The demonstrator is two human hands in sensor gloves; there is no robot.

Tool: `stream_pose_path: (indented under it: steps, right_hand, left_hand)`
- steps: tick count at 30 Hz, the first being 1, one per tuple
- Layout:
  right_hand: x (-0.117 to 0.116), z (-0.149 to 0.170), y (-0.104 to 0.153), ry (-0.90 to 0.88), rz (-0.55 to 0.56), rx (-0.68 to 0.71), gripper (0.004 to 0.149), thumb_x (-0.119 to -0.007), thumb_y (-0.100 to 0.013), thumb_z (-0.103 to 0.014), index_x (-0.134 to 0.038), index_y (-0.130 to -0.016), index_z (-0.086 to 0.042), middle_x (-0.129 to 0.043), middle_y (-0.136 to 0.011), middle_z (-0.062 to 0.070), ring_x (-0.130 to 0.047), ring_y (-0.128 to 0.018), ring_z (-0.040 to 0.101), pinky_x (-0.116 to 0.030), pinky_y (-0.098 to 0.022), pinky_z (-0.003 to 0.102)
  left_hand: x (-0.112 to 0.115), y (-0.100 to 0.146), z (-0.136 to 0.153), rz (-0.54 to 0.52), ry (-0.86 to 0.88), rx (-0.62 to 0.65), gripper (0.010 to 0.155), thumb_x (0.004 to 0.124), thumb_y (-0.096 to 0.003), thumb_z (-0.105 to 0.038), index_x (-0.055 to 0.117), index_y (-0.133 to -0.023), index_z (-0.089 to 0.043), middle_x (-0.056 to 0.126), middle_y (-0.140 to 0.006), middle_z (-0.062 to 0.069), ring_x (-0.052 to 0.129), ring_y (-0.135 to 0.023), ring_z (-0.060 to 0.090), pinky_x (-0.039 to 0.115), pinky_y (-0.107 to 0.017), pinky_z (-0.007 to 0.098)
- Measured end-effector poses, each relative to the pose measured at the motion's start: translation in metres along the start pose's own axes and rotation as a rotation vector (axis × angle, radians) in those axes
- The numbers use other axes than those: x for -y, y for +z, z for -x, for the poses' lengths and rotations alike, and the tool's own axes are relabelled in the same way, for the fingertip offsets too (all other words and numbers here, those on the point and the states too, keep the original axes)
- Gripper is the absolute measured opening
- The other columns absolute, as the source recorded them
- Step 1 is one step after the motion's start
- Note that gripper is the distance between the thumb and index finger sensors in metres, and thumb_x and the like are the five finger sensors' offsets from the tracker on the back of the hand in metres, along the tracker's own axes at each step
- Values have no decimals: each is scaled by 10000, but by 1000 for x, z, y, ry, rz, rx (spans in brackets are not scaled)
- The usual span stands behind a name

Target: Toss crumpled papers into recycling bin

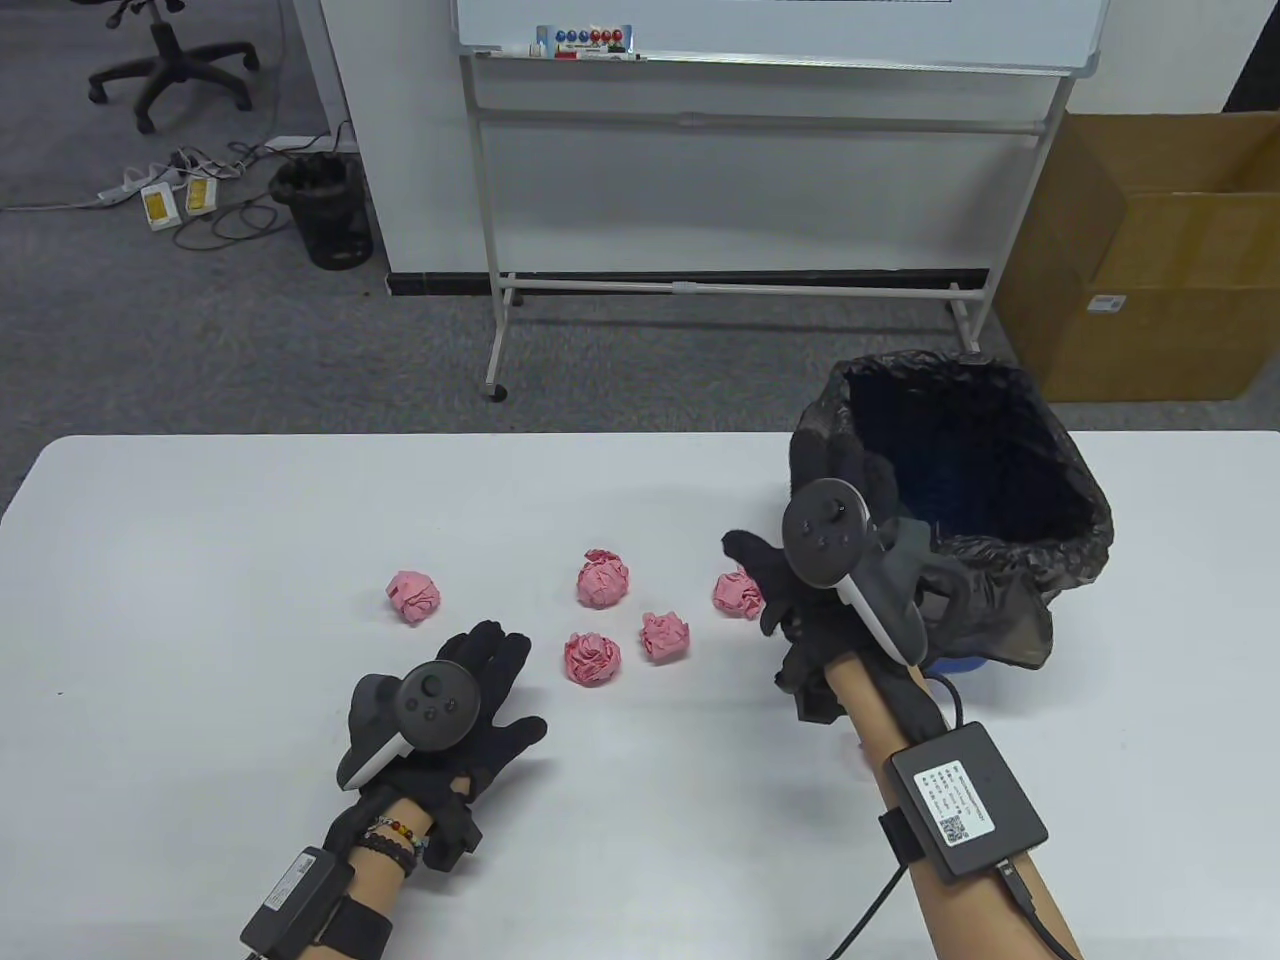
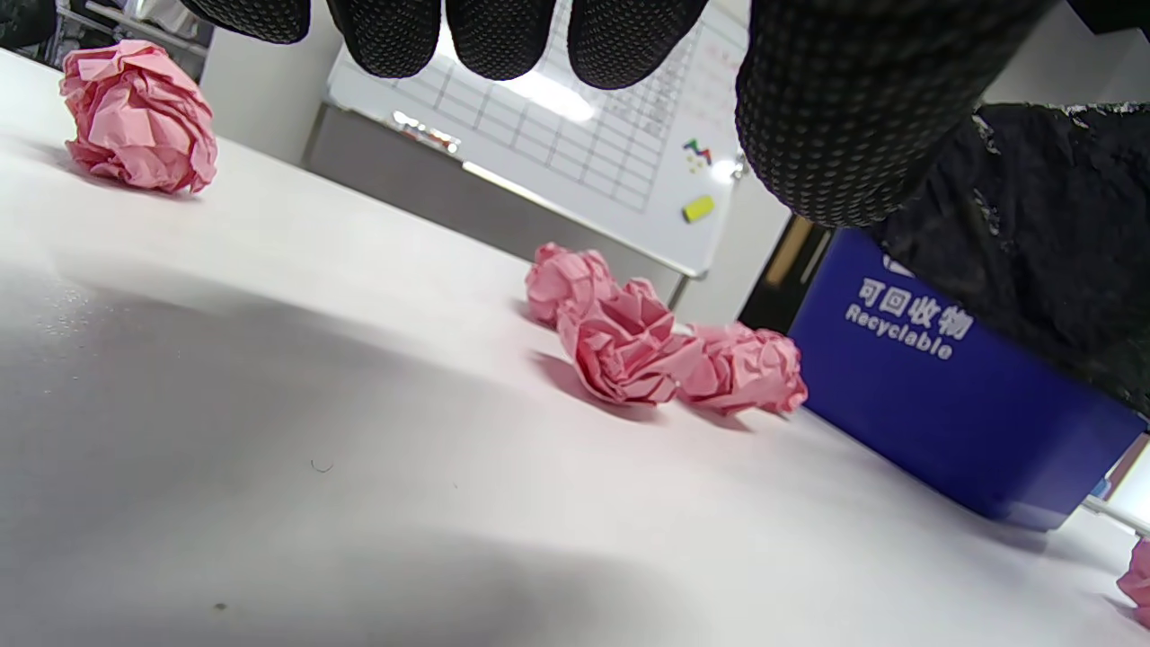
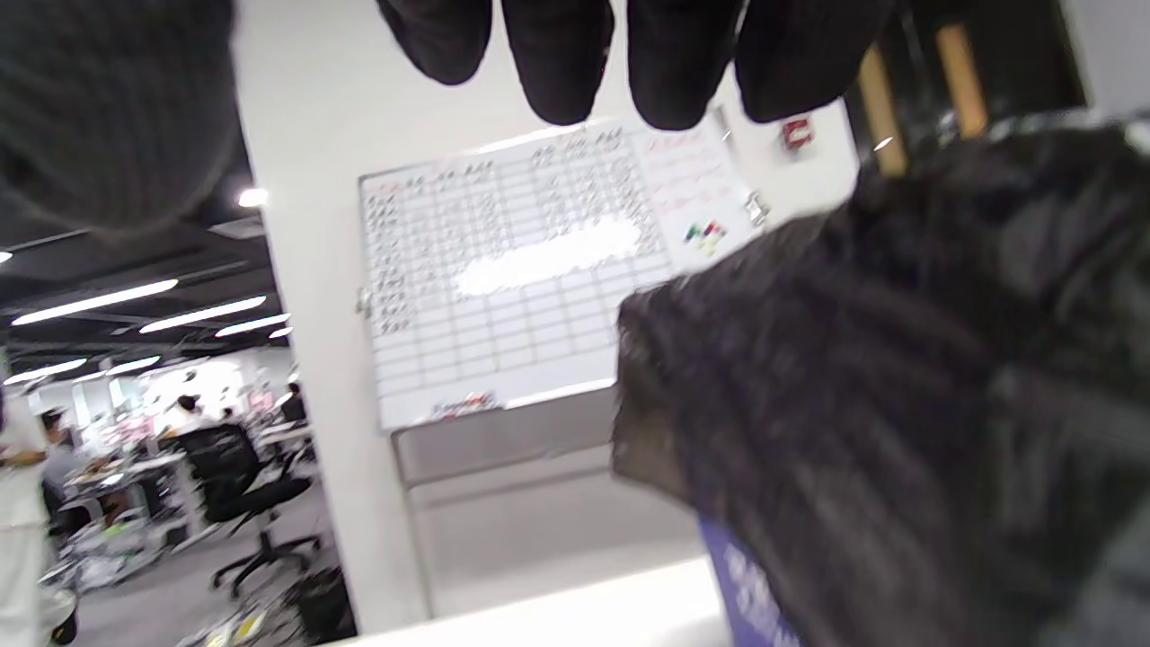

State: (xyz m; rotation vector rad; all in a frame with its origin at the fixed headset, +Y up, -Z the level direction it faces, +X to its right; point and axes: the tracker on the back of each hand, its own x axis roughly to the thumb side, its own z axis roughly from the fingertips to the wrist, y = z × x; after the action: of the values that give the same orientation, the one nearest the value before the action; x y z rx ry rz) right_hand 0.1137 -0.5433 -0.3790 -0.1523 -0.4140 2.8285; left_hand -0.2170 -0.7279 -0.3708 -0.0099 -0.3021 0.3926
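Several pink crumpled paper balls lie on the white table [image 1: 200, 560]: one at the left [image 1: 413, 597], a cluster in the middle [image 1: 603, 578] [image 1: 591, 659] [image 1: 665, 636], and one by my right thumb [image 1: 738, 594]. The blue recycling bin [image 2: 943, 395] lined with a black bag [image 1: 960, 500] stands at the right. My left hand [image 1: 505, 680] rests flat on the table, fingers spread, empty, just left of the cluster. My right hand [image 1: 810, 470] is raised at the bin's left rim, fingers [image 3: 557, 63] spread and holding nothing. The left wrist view shows balls [image 2: 620, 350] ahead.
A whiteboard on a wheeled stand [image 1: 740, 280] stands beyond the table's far edge. A cardboard box [image 1: 1160, 260] sits on the floor at the back right. A black mesh bin [image 1: 325, 210] and cables lie on the floor at the back left.
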Motion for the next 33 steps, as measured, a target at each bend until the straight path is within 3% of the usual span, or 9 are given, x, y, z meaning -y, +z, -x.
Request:
stream_pose_path:
  steps: [8,17,24,33]
  right_hand:
    - [-55,-17,39,15,-160,138,999,-830,-294,-672,-371,-1107,-315,-462,-1195,44,-503,-1125,387,-546,-759,564]
    - [-117,-17,74,62,-304,195,1000,-820,-294,-678,-359,-1106,-320,-439,-1199,39,-486,-1129,388,-539,-762,565]
    - [-143,-12,91,73,-370,210,1001,-812,-297,-683,-345,-1106,-325,-429,-1200,39,-483,-1128,391,-536,-762,566]
    - [-160,-10,102,89,-400,229,1000,-809,-296,-682,-343,-1105,-325,-431,-1200,41,-490,-1126,393,-539,-761,566]
  left_hand:
    - [0,0,-1,7,-7,-1,843,832,-442,-532,460,-1122,-200,371,-1222,176,427,-1099,495,462,-738,684]
    - [3,-1,-3,19,-8,5,842,831,-442,-531,461,-1121,-198,368,-1221,178,422,-1096,497,460,-739,678]
    - [3,-2,-4,21,-14,-1,839,828,-443,-533,461,-1121,-202,365,-1223,176,421,-1099,494,458,-741,678]
    - [4,-12,-11,39,-26,-23,839,825,-445,-535,450,-1127,-222,344,-1234,157,392,-1113,486,439,-755,677]
